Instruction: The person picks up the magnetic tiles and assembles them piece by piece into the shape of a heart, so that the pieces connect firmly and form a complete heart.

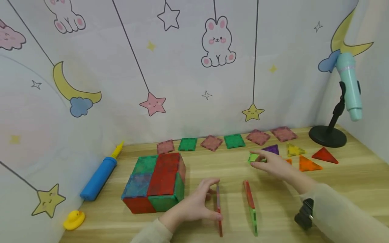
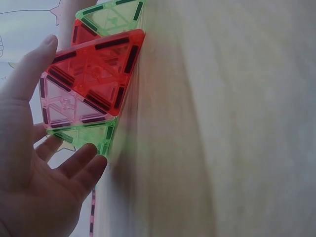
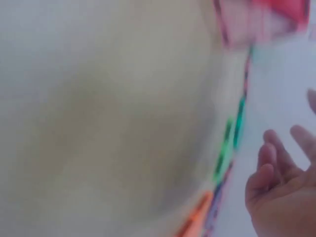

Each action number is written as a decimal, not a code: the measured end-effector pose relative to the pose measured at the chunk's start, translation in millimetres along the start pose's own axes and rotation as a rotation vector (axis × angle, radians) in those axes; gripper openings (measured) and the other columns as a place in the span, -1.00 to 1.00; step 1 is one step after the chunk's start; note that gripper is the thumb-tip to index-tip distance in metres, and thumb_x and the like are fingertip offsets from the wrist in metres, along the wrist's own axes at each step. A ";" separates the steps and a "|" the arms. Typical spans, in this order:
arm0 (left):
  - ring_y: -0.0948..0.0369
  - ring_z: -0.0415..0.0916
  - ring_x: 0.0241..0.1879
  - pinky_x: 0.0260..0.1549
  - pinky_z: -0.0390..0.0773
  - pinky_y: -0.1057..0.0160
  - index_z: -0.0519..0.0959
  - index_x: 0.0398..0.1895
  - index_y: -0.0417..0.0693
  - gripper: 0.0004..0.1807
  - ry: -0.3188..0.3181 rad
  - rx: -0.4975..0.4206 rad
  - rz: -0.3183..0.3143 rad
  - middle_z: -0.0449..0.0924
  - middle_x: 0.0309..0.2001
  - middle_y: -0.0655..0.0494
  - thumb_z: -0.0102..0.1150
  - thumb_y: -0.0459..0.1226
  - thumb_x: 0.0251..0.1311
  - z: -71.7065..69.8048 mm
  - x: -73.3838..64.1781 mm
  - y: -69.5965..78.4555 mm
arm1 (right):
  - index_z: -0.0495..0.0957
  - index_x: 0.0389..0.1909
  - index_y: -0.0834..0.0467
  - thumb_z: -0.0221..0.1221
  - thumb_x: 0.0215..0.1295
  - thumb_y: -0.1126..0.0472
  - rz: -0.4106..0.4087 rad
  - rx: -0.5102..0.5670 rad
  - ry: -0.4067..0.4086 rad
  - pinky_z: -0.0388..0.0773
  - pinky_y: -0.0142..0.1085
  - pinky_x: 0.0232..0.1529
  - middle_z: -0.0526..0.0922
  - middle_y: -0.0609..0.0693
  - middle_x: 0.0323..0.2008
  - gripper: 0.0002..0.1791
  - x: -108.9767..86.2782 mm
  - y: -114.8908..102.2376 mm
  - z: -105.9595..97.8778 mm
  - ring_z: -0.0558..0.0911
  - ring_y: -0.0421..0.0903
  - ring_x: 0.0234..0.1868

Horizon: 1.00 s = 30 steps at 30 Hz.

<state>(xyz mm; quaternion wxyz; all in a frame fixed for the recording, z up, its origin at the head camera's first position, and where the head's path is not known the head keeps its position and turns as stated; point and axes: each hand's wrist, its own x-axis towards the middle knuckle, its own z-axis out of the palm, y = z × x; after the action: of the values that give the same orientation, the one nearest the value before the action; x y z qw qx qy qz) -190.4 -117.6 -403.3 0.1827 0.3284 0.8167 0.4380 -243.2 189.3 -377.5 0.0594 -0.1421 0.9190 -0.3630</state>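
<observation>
Here, head view gives edge-on the tiles (image 1: 218, 199) the left hand's (image 1: 198, 203) fingers hold; left wrist, broadside. Right hand (image 1: 271, 163): fingers loosely parted.

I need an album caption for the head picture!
Left hand holds standing tiles; right hand hovers near a light green tile.

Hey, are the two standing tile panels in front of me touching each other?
No, the head view shows bare table between the left panel and the right panel.
</observation>
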 end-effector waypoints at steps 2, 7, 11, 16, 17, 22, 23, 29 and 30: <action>0.17 0.30 0.15 0.08 0.35 0.24 -0.01 0.42 -0.02 0.02 -0.006 -0.016 -0.010 -0.02 0.33 0.10 0.43 -0.15 -0.03 0.8 -1.3 -1.5 | 0.25 0.32 0.28 0.13 0.31 -0.01 -0.047 -0.111 0.006 0.40 0.09 -0.03 0.50 0.27 0.03 -0.33 20.4 4.7 -4.4 0.48 0.23 0.02; 0.20 0.31 0.14 0.06 0.37 0.25 0.00 0.42 0.00 0.00 0.004 -0.019 -0.010 0.00 0.32 0.11 0.43 -0.17 -0.02 2.8 -0.6 -3.1 | 0.26 0.31 0.33 0.12 0.31 0.04 -0.117 -0.281 -0.024 -0.05 0.27 0.21 0.37 0.32 0.21 -0.35 62.6 12.2 -3.7 0.29 0.29 0.24; 0.22 0.31 0.13 0.05 0.37 0.28 0.01 0.42 0.00 -0.01 -0.004 -0.018 0.006 0.01 0.32 0.11 0.43 -0.17 -0.02 6.4 2.3 -3.2 | 0.27 0.33 0.24 0.10 0.32 0.01 -0.057 -0.364 -0.095 -0.06 0.30 0.18 0.33 0.27 0.25 -0.36 76.7 11.9 0.2 0.20 0.34 0.27; 0.25 0.29 0.13 0.06 0.36 0.29 0.00 0.42 -0.01 -0.01 -0.008 -0.024 0.006 -0.01 0.32 0.10 0.42 -0.18 -0.02 5.3 2.6 -1.2 | 0.25 0.37 0.11 0.06 0.30 0.06 0.001 -0.467 -0.207 0.04 0.33 0.11 0.25 0.26 0.31 -0.38 85.8 2.4 3.6 0.13 0.41 0.24; 0.25 0.28 0.13 0.06 0.36 0.29 0.00 0.42 0.00 0.00 -0.008 -0.025 0.000 -0.01 0.33 0.11 0.42 -0.18 -0.02 4.5 1.9 -0.8 | 0.26 0.36 0.11 0.07 0.29 0.08 -0.025 -0.486 -0.231 0.06 0.33 0.11 0.26 0.26 0.30 -0.39 87.4 0.0 4.6 0.15 0.39 0.24; 0.25 0.28 0.13 0.06 0.36 0.28 0.01 0.41 0.01 -0.01 -0.001 -0.016 -0.020 -0.01 0.32 0.13 0.43 -0.18 -0.03 1.5 -1.7 -0.2 | 0.41 0.24 0.17 0.11 0.22 0.16 -0.199 -0.477 -0.304 0.11 0.27 0.14 0.33 0.27 0.24 -0.47 85.3 -13.8 12.7 0.22 0.34 0.24; 0.25 0.28 0.12 0.06 0.36 0.28 0.01 0.41 0.02 -0.01 0.001 -0.014 -0.024 -0.01 0.31 0.14 0.43 -0.18 -0.03 1.7 -1.9 -0.2 | 0.43 0.22 0.18 0.13 0.22 0.14 -0.216 -0.476 -0.299 0.12 0.26 0.15 0.34 0.28 0.24 -0.48 83.6 -14.3 14.4 0.22 0.35 0.24; 0.25 0.27 0.11 0.04 0.37 0.30 0.01 0.42 0.07 -0.02 -0.001 -0.010 -0.041 -0.02 0.30 0.15 0.42 -0.16 -0.01 2.1 -1.7 -0.7 | 0.49 0.16 0.05 0.23 0.16 -0.05 -0.191 -0.507 -0.238 0.26 0.23 0.07 0.31 0.26 0.24 -0.46 77.9 -11.3 27.6 0.28 0.34 0.19; 0.25 0.27 0.11 0.05 0.36 0.30 0.00 0.42 0.07 -0.02 -0.004 -0.012 -0.041 -0.02 0.30 0.16 0.41 -0.16 -0.01 2.3 -1.5 -0.6 | 0.51 0.11 0.01 0.25 0.15 -0.04 -0.202 -0.494 -0.245 0.29 0.21 0.06 0.32 0.25 0.22 -0.51 76.9 -12.0 30.0 0.32 0.31 0.17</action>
<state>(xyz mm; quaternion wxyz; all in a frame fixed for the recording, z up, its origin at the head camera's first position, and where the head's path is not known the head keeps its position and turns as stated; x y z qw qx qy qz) -188.1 -117.5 -405.1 0.1952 0.3112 0.8203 0.4384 -307.4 138.0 -391.7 0.0972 -0.2859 0.9466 -0.1126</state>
